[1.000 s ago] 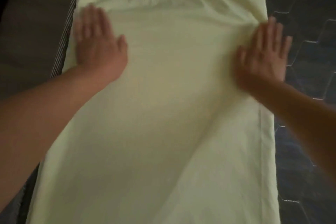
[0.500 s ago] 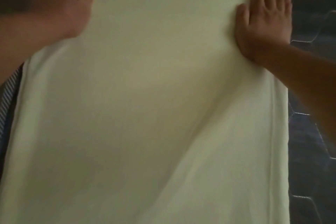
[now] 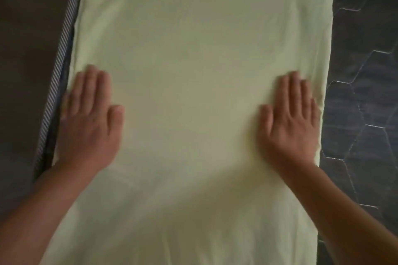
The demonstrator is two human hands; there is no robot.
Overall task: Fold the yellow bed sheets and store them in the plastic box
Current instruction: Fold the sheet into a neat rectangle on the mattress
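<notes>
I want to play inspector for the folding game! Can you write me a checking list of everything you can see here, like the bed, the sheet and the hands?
Surface: dark quilted mattress with pale hexagon stitching, bare to the right of the sheet.
Job's things: yellow sheet spread flat in a long strip, mostly smooth; plastic box not in view.
Clutter: nothing seen.
Grippers: left hand rests flat on the sheet's left edge; right hand rests flat near its right edge; fingers straight, gripping nothing.
Cables: nothing seen.
Surroundings: striped edging along the sheet's left side; dark, dim area beyond it.
</notes>
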